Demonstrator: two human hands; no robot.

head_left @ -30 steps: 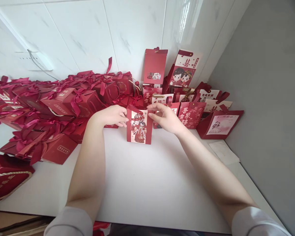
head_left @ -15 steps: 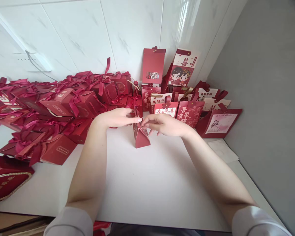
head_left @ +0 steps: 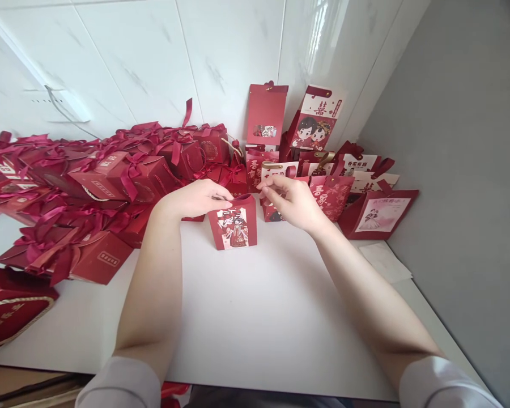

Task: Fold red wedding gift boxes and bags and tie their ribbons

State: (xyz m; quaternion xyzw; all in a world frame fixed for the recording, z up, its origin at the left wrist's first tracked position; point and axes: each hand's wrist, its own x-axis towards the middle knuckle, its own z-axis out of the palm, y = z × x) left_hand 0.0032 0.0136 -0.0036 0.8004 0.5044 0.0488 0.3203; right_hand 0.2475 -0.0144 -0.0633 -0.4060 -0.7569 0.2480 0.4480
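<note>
A small red gift box stands upright on the white table, its front turned to me with a printed figure in traditional dress. My left hand grips its upper left edge, thumb on the front and fingers at the top. A dark red strip shows along the top of the box. Just right of the box's top, my right hand hovers with bent fingers, thumb and index slightly apart; I see nothing between them. Behind that hand stand finished-looking red and white gift boxes, partly covered by it.
A large heap of red boxes with ribbon bows fills the left side. A red box with a rope handle lies at the front left. Upright printed boxes line the back right. White papers lie by the grey wall.
The box has turned from its narrow side to its printed front and shifted slightly left. My right hand has come away from its top, moving up and right.
</note>
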